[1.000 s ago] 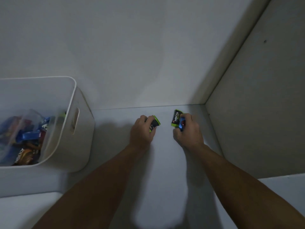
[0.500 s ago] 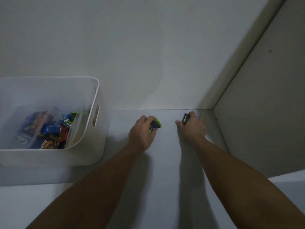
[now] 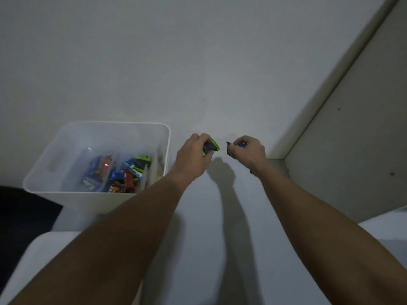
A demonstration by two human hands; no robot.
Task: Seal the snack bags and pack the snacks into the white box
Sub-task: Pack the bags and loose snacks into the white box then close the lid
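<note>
We had two small snacks in hand: our left hand [image 3: 193, 154] curled round a green-edged dark packet [image 3: 211, 148], our right hand [image 3: 247, 151] pinching a dark one with blue [image 3: 234, 147]. Half a second before, both hands were low on the white surface [image 3: 198, 249]; now they were lifted clear of it. The white box [image 3: 97, 200], already holding bagged snacks [image 3: 119, 175], sat at nine o'clock of our left hand, so we judged dropping them in came next.

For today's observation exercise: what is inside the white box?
Inside the white box lie clear bags of snacks in blue, green and orange wrappers. Anything beneath them is covered.
</note>
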